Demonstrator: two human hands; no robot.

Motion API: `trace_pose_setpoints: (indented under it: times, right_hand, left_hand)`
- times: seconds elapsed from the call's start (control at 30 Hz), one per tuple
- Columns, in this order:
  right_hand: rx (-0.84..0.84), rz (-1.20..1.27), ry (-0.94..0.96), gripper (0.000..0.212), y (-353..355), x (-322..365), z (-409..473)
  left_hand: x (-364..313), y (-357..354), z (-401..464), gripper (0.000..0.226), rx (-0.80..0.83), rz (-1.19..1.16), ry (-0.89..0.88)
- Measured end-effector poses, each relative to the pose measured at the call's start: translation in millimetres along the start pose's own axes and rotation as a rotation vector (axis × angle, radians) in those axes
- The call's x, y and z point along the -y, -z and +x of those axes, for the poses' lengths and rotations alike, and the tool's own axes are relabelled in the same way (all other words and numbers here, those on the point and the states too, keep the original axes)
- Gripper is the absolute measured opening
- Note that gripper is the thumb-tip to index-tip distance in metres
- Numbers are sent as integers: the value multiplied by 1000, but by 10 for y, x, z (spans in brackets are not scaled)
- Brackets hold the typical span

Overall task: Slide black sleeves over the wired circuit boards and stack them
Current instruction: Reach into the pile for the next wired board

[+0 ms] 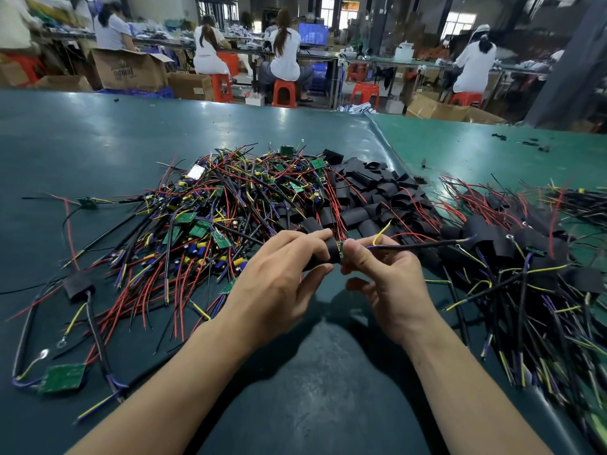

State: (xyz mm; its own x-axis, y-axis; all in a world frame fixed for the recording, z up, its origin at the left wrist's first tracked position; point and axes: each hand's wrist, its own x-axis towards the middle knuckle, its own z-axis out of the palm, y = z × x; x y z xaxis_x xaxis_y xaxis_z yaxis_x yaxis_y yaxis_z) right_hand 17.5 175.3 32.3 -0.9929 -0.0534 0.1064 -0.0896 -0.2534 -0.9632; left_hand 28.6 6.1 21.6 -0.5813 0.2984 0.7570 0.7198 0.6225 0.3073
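Black tubular sleeve (330,254) over green board (341,249), hands pinching.

Heap of unsleeved boards (210,221) on the worktop (98,136), left of centre. Loose sleeves (371,188) piled just right of it, touching. Finished stack (525,274) further right. Hands out front, near edge. Stray board (62,377) far left.
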Motion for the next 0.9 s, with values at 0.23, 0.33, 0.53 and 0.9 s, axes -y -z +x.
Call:
trace_pose_setpoints:
  times: [0.23,0.33,0.53,0.9]
  right_hand:
    - [50,50,-78,14,25,-7,-1]
    - [8,66,-43,13,33,-2,10]
    - [-41,23,37,10,21,-15,8]
    - [-59,61,-124,20,-23,-5,2]
  left_hand:
    - [44,24,5,13,-1,-19,13]
    - [42,13,-3,14,0,-51,22]
    - [40,13,-4,15,-38,-111,26]
    - [67,-6,-7,19,-69,-141,18]
